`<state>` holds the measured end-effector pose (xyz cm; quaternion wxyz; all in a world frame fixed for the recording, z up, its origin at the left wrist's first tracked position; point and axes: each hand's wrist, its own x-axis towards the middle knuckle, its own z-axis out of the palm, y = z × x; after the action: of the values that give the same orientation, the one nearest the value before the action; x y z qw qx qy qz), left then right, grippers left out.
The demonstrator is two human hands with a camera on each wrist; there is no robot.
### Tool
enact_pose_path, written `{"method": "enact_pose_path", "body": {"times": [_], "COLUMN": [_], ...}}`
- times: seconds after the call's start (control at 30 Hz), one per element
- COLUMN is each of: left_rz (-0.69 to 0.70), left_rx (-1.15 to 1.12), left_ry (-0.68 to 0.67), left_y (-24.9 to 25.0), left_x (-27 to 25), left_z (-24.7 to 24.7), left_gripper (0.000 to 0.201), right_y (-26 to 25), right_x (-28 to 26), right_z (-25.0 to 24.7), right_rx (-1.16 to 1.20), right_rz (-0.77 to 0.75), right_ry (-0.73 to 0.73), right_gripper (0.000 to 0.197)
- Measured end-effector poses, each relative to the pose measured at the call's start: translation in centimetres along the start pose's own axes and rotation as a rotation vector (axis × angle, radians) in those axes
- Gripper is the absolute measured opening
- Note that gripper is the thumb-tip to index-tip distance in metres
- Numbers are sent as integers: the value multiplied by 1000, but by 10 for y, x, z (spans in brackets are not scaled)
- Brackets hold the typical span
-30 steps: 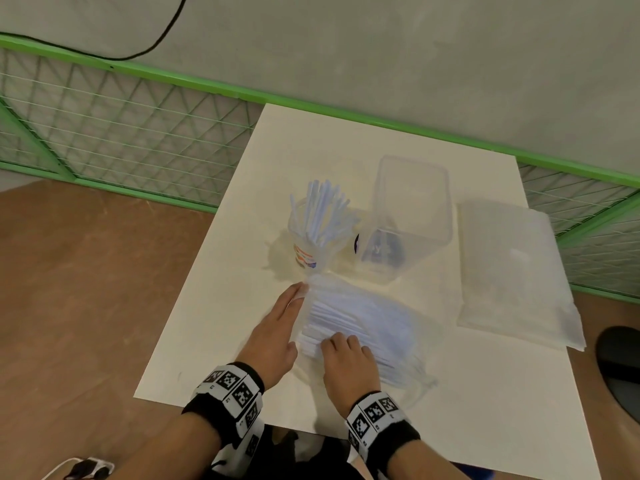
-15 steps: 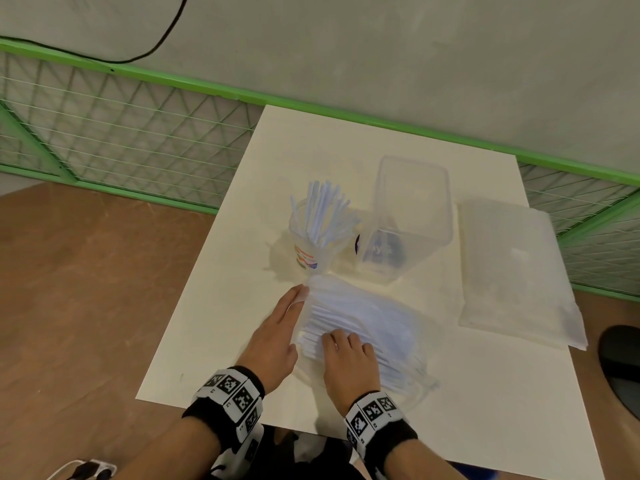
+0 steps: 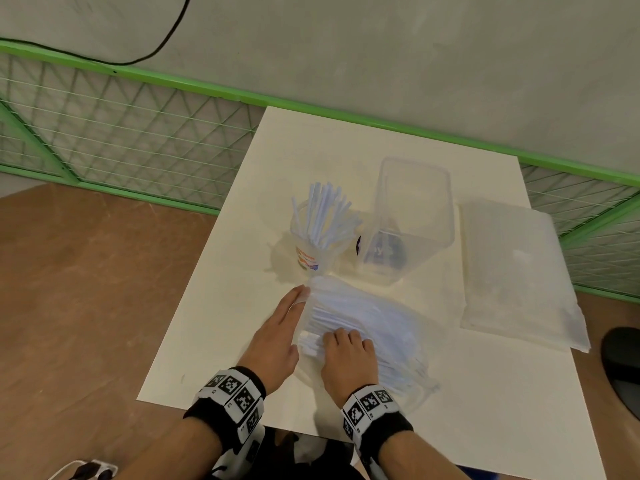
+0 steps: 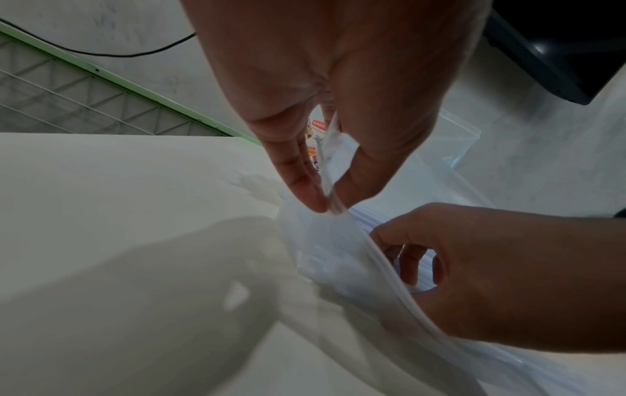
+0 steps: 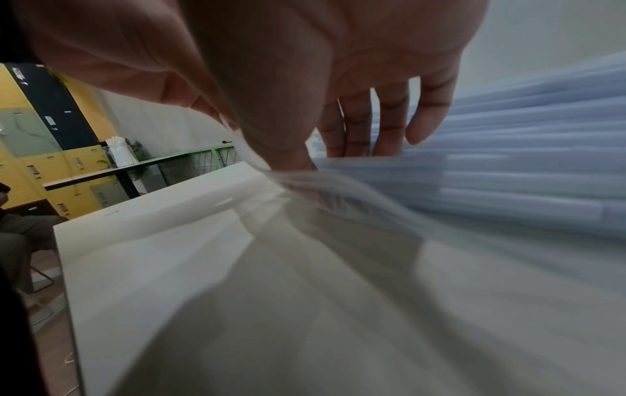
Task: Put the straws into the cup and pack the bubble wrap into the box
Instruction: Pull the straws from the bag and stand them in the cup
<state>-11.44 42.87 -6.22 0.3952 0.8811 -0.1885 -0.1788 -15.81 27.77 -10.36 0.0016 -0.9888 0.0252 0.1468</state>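
A clear bag of white straws (image 3: 370, 327) lies on the white table (image 3: 214, 334), near the front. My left hand (image 3: 277, 327) pinches the bag's open edge between thumb and fingers (image 4: 305, 187). My right hand (image 3: 346, 358) reaches into the bag's mouth, its fingers (image 5: 372, 128) curled on the straws (image 5: 508, 166) inside. Behind the bag stands a printed clear cup (image 3: 310, 252) with several straws (image 3: 325, 216) upright in it. An empty clear box (image 3: 412, 216) stands right of the cup. A folded stack of bubble wrap (image 3: 512, 271) lies at the table's right.
A green mesh fence (image 3: 121, 133) runs behind and left of the table, with a grey wall above it. A dark object (image 3: 623, 362) sits past the table's right edge. Brown floor lies to the left.
Both hands stay at the bag's mouth. The right hand's fingers have shifted only slightly on the straws.
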Motion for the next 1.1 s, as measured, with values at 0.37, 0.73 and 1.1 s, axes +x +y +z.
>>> {"method": "enact_pose_path", "body": {"times": [0.37,0.73,1.1], "left_rz": [-17,-5,-11], "left_rx": [19,6,15], "left_ry": [-27,-10,4], "left_y": [0,-3,-3], "left_x": [1,2,3], "left_z": [0,-1,1], "left_gripper": [97,99,97], "right_y": [4,16,29], "right_x": [3,-3,-31], "right_z": [-6,-34,-82], "right_rx": [-58,375,1249], "right_rz": [-83,-6,158], "right_ry": [-126,-75,328], "right_gripper": [40,34,17]}}
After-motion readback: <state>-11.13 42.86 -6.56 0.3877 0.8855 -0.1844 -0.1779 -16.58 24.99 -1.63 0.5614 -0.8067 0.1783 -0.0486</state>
